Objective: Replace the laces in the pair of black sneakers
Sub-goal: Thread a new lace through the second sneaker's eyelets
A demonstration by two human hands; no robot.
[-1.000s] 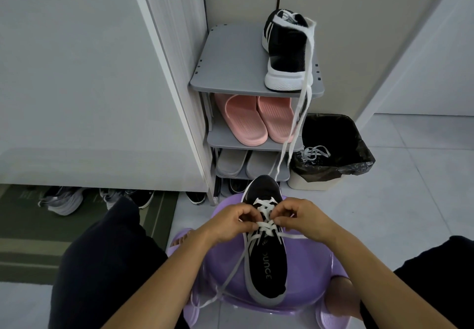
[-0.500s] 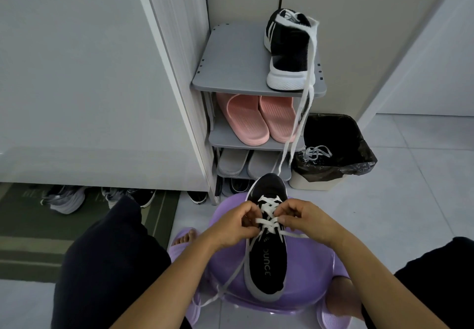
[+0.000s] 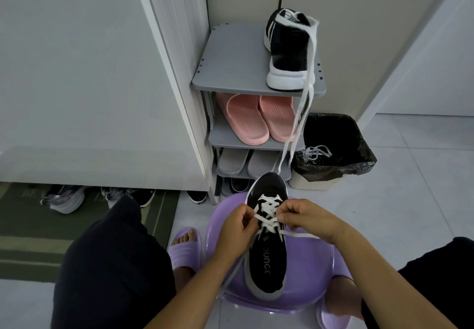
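Left hand (image 3: 237, 223) and right hand (image 3: 305, 215) each pinch the white lace (image 3: 269, 209). Another crossing has been drawn snug on the near sneaker (image 3: 266, 264) (upper eyelets seemingly remain).

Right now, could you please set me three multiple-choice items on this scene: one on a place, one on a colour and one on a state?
1. Where is the second black sneaker?
A) on the top shelf of the grey rack
B) in a bin
C) on a mat

2. What colour are the slippers on the rack's second shelf?
A) blue
B) pink
C) yellow

3. What state is the near sneaker on the purple stool in?
A) laceless
B) tied in a bow
C) partly laced, with the left hand and right hand pinching its white lace

Answers:
1 A: it stands at that shelf's right end.
2 B: both are plainly pink.
3 C: crossings cover the front eyelets and loose ends trail off.
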